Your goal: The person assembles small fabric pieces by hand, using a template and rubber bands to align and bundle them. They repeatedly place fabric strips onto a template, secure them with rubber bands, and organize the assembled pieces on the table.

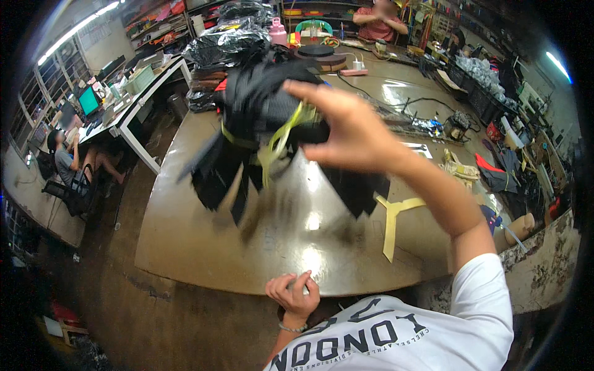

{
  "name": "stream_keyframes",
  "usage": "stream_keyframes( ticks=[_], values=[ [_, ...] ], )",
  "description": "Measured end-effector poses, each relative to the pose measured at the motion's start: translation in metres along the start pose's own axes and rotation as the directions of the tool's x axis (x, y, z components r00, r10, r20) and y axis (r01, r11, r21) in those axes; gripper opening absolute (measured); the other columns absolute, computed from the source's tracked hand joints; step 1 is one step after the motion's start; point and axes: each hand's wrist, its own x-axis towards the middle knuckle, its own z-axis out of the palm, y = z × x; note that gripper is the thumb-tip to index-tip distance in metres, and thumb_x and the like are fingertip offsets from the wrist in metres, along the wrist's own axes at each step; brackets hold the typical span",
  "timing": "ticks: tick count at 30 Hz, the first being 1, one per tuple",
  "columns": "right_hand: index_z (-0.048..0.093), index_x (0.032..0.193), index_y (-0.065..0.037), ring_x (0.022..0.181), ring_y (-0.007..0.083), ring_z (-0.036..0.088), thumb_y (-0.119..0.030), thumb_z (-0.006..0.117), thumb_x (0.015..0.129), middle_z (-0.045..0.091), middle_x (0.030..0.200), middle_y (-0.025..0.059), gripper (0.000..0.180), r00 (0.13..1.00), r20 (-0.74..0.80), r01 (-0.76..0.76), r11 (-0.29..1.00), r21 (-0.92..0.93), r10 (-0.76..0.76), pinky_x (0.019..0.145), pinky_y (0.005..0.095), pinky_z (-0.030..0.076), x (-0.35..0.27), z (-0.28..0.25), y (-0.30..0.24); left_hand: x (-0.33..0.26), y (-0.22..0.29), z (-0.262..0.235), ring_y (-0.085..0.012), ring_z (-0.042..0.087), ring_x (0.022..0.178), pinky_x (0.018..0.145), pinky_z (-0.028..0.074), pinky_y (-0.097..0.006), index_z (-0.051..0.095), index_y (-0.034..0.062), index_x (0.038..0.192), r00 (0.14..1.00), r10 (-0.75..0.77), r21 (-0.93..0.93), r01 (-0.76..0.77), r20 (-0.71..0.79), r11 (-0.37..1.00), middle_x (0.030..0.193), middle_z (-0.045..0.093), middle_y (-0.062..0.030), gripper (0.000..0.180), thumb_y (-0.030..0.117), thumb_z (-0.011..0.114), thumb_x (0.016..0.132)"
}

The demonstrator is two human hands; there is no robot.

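A bundle of black fabric pieces (247, 102), smeared by motion, is over the far half of the brown table (204, 253). Pointed black flaps hang out from its lower side, and a yellow-green strip (281, 139) is tied around it. My right hand (349, 127) reaches up in front of the bundle's right side, thumb and fingers spread apart; whether it touches the fabric cannot be made out. Down by the table's near edge is my left hand (294, 297), fingers loosely bent with gaps between them, and nothing visible in it.
A yellow Y-shaped piece (391, 222) lies right of centre on the table. Behind the bundle rise stacked black plastic bags (226, 40). Cables, a power strip (354, 72) and dark crates (473, 83) are at the far right. Other people sit at the back and at a left desk (133, 99).
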Motion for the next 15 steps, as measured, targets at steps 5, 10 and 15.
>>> stream_keyframes(
  ticks=[5, 10, 15],
  values=[
    [0.042, 0.145, -0.008, 0.129, 0.0295, 0.050, -0.031, 0.079, 0.073, 0.051, 0.141, 0.0193, 0.084, 0.994, -0.094, 0.046, 0.990, -0.130, -0.058, 0.110, 0.0457, 0.037, 0.126, -0.037, 0.068, 0.003, 0.002, 0.001, -0.0204, 0.052, 0.095, 0.093, 0.036, -0.043, 0.071, 0.0237, 0.092, 0.999, -0.032, 0.029, 0.032, 0.000, 0.999, 0.097, 0.055, 0.0001, 0.016, 0.022, 0.063, 0.078],
    [0.021, 0.155, -0.014, 0.135, 0.0411, 0.040, -0.054, 0.081, 0.066, 0.038, 0.150, 0.0237, 0.114, 0.927, -0.151, -0.360, 0.703, -0.613, 0.343, 0.106, 0.0672, 0.030, 0.194, 0.033, 0.169, 0.011, 0.007, 0.001, -0.0192, 0.055, 0.092, 0.093, 0.037, -0.041, 0.072, 0.0227, 0.088, 0.994, -0.086, 0.109, 0.077, 0.075, 0.991, 0.094, 0.058, 0.0003, 0.017, 0.029, 0.059, 0.078],
    [0.031, 0.151, -0.024, 0.145, 0.0476, 0.013, -0.054, 0.074, 0.074, 0.012, 0.160, 0.0185, 0.093, 0.829, 0.234, -0.339, 0.790, -0.512, 0.507, 0.104, 0.0788, 0.015, 0.040, 0.176, 0.153, 0.013, 0.009, 0.000, -0.0175, 0.056, 0.088, 0.093, 0.037, -0.040, 0.070, 0.0246, 0.083, 0.984, -0.052, 0.079, 0.039, 0.172, 0.996, 0.089, 0.060, 0.0031, 0.011, 0.026, 0.062, 0.076]
  ],
)
